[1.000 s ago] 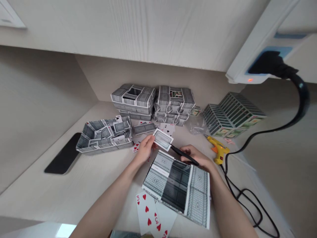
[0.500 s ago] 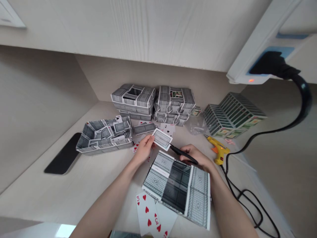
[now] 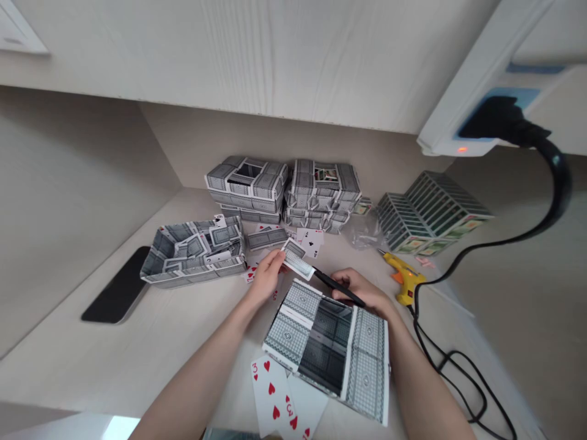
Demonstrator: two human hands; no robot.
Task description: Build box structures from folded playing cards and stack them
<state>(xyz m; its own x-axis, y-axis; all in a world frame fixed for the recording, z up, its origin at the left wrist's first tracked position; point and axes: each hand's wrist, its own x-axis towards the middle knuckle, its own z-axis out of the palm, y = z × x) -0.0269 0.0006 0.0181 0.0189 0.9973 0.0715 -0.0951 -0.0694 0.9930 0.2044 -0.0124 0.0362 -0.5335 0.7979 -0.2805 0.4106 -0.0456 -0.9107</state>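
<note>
My left hand (image 3: 269, 273) pinches a playing card (image 3: 299, 264) by its left end, its patterned back upward. Black scissors (image 3: 338, 286) are in my right hand (image 3: 360, 286), with the blades at the card's right end. A slit seems to run along the card, splitting it into two strips. Just below my hands lies a box made of playing cards (image 3: 288, 335), with a dark see-through window in its top. Part of the scissors' grip is hidden behind my right fingers.
An open card-covered tray (image 3: 195, 281) holding loose cards sits left, beside a black phone (image 3: 117, 287). Card boxes (image 3: 247, 183) are stacked behind. At right are a yellow glue gun (image 3: 406, 278), its black cable and green-striped boxes (image 3: 426, 211). Heart cards (image 3: 270, 391) lie in front.
The scissor blades have cut further into the card, and its upper part has parted and tilted away from the lower strip. My hands have barely moved.
</note>
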